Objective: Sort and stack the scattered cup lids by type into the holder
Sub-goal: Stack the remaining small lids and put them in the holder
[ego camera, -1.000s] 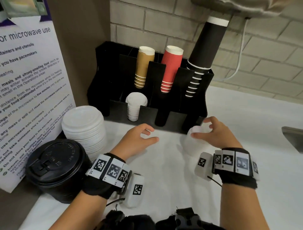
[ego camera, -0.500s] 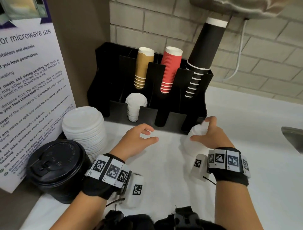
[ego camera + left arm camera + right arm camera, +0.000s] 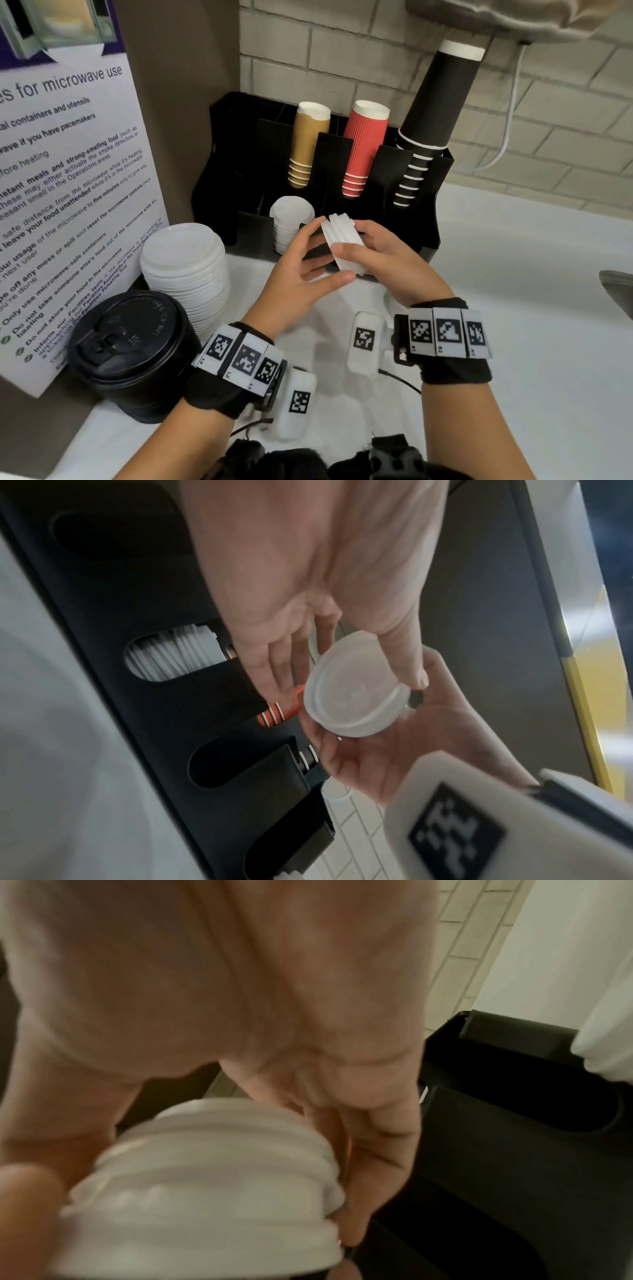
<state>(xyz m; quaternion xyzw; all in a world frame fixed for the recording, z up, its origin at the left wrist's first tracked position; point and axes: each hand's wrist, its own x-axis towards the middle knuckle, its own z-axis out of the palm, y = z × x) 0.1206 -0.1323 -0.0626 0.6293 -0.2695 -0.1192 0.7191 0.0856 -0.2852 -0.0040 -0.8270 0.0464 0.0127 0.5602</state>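
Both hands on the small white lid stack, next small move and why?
Probably carry the small lid stack left and down onto the matching lids in the holder slot. The right hand grips the stack, tilted, just in front of the black holder; the left hand steadies its end. That slot already holds lids that look the same size, right beside the hands.

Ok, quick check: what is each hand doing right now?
Left hand: fingers straight, touching the end of the small white lid stack.
Right hand: curled round that stack, holding it.

Translucent smooth plastic lids; matt black plastic holder; ribbed red paper cups.
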